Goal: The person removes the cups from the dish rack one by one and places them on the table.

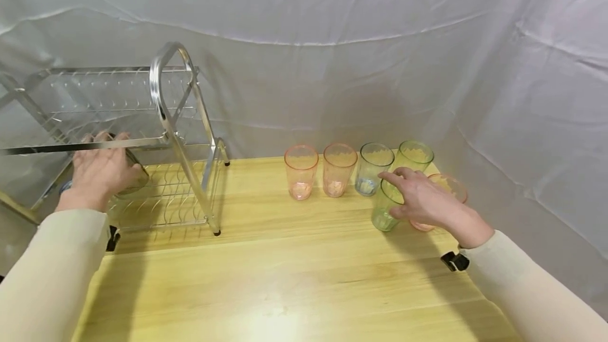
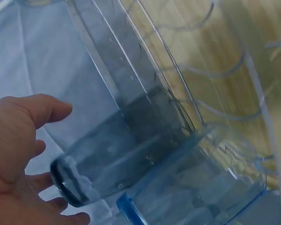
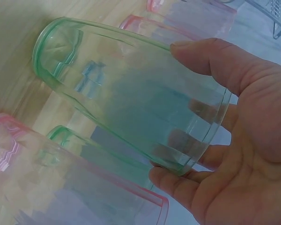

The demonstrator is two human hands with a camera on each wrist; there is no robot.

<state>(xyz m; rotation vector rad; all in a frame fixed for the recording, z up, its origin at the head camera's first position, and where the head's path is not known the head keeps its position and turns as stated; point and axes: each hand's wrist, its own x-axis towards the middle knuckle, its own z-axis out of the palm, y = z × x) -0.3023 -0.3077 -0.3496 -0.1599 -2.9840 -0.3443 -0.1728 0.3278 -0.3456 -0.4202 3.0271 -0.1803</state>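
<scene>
My right hand (image 1: 423,194) holds a clear green glass (image 1: 383,214) near its rim, thumb on one side and fingers on the other; in the head view it stands upright on the table. At the left, my left hand (image 1: 101,170) reaches in under the upper tier of a metal dish rack (image 1: 209,173). The left wrist view shows a greyish glass (image 2: 112,157) lying tilted in the rack, its thick base towards the spread thumb and fingers (image 2: 49,110). Beside that one is a blue-tinted glass (image 2: 192,183).
Two pink glasses (image 1: 301,173), a blue glass (image 1: 372,176) and another green glass (image 1: 418,153) stand in a back row on the wooden table (image 1: 285,257). One more pink glass (image 1: 453,186) is partly behind my right hand. Pale cloth (image 1: 332,83) hangs behind and at the right.
</scene>
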